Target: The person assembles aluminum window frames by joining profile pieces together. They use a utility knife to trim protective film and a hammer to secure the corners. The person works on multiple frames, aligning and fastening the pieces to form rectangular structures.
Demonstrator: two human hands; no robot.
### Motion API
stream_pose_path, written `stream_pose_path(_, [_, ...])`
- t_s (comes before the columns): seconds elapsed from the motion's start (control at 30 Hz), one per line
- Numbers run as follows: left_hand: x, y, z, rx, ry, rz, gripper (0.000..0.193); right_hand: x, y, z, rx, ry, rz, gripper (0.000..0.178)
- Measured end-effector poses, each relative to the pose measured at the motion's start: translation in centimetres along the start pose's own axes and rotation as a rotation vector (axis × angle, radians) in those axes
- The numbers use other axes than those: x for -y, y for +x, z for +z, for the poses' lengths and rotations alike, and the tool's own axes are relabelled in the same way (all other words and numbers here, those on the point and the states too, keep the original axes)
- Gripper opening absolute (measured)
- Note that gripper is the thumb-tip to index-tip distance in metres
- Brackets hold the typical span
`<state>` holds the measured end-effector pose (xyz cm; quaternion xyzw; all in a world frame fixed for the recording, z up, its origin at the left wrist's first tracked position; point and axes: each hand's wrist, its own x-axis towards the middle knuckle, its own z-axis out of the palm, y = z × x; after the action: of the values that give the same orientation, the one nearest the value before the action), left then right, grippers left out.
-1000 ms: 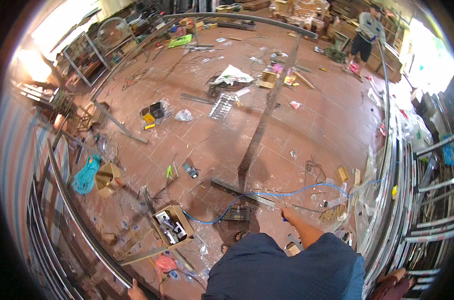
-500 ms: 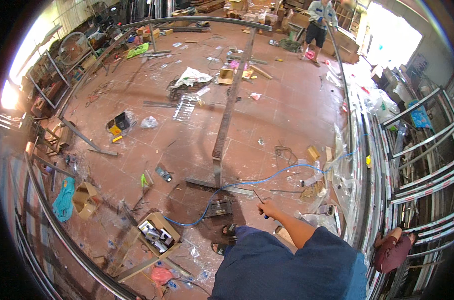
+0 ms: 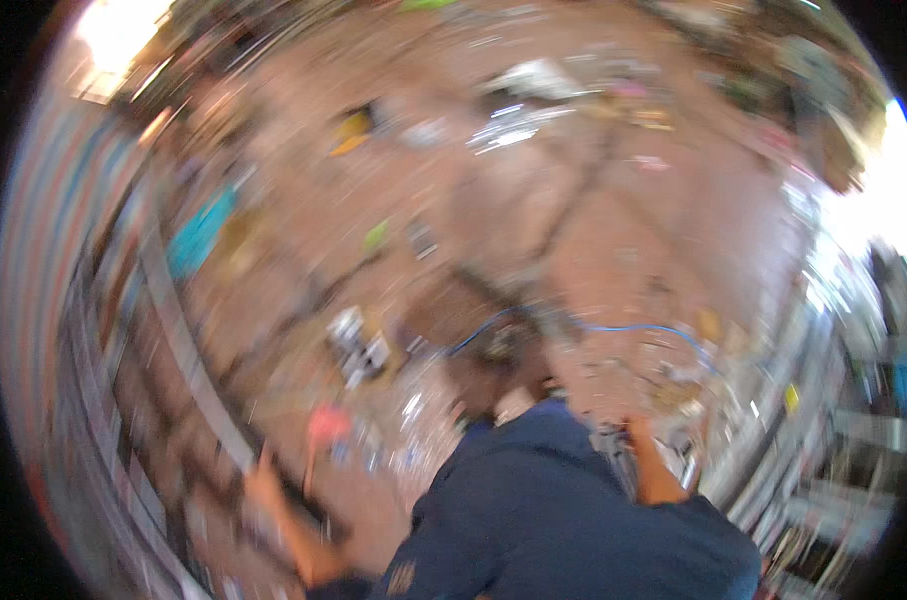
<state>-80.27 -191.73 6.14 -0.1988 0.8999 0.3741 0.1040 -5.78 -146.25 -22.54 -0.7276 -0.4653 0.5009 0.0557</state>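
Honestly it's mostly blur, but the left hand point(image 3: 264, 488) looks to be on the long grey metal bar point(image 3: 197, 375) at lower left, can't tell how tightly, while the right hand point(image 3: 637, 432) hangs low past the dark clothing point(image 3: 543, 500), too smeared to say how open it is or if it's holding anything. Probably steadying the bar, so the next move calls for a secure left grip. Brands or labels: nothing readable, even the clothing's small mark point(image 3: 401, 577).

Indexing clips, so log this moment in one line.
left hand: at metal bar, grip blurred; right hand: contents unclear; blue hose: across floor
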Motion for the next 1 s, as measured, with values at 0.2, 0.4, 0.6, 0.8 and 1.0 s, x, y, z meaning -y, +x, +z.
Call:
stream_pose_path(0.2, [0.3, 2.1, -3.0, -0.305, 0.500, 0.050, 0.080, 10.3, -1.0, 3.6, 0.239, 0.222, 0.194, 0.026])
stream_pose_path(0.4, [1.7, -4.0, -0.5, -0.227, 0.348, 0.012, 0.069, 14.6, 4.1, -1.5, 0.213, 0.199, 0.201, 0.029])
stream_pose_path(0.6, [1.8, -8.3, 2.4, -0.216, 0.367, -0.001, 0.068, 15.9, 8.8, -2.9, 0.212, 0.216, 0.206, 0.031])
stream_pose_path(0.8, [-0.1, -9.6, 2.5, -0.328, 0.445, -0.009, 0.071, 18.9, 8.5, -0.1, 0.240, 0.221, 0.153, 0.031])
stream_pose_path(1.0, [-3.0, -9.2, 7.0, -0.041, 0.038, 0.042, 0.034, 12.1, 14.1, -2.1, 0.209, -0.281, -0.308, 0.025])
